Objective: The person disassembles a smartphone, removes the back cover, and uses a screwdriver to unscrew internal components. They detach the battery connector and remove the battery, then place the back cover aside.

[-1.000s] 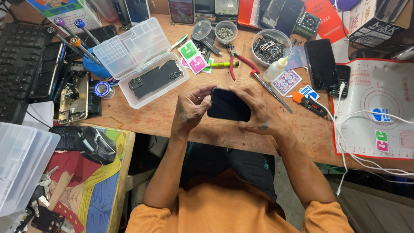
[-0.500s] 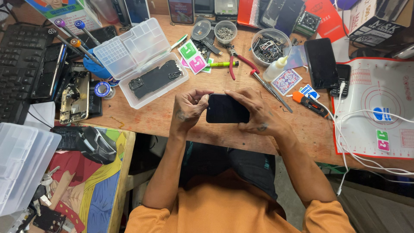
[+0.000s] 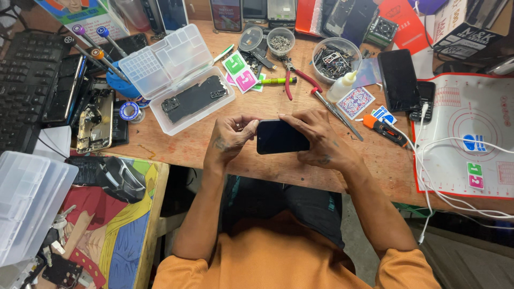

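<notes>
Head view, surface: a worn brown wooden workbench (image 3: pixel 176 142) fills the top of the picture, crowded with repair gear; below its edge sit the person's lap and orange shirt.
Head view, left side: a lower table with a colourful cartoon-print mat (image 3: pixel 107 225) carries a black computer mouse (image 3: pixel 122 179) and a frosted plastic box (image 3: pixel 27 206); a black keyboard (image 3: pixel 24 80) lies at the far left of the bench.
Head view, right side: a red-edged white silicone work mat (image 3: pixel 466 160) lies on the bench, white cables (image 3: pixel 428 176) trailing across it and over the bench edge.
Hands: the left hand (image 3: pixel 227 140) and the right hand (image 3: pixel 318 140) are both clamped on a black rectangular smartphone (image 3: pixel 281 137), one at each short end, fingers curled over its edges.
Phone position: held level just above the bench's near edge, dark screen up, between the two hands and in front of the person's chest.
Around it: red-handled pliers (image 3: pixel 297 80), a green marker pen (image 3: pixel 276 81) and a white dropper bottle (image 3: pixel 341 87) lie beyond the hands; a second dark phone (image 3: pixel 399 80) rests face up to the right; an orange-handled tool (image 3: pixel 383 128) lies near the right hand.
In the way: nothing covers the phone but the fingers gripping it.
Containers: an open clear plastic organiser case (image 3: pixel 176 80) holds a black phone back panel (image 3: pixel 194 97); a clear round bowl (image 3: pixel 336 53) holds dark metal parts; a small round tub (image 3: pixel 280 43) holds tiny screws.
</notes>
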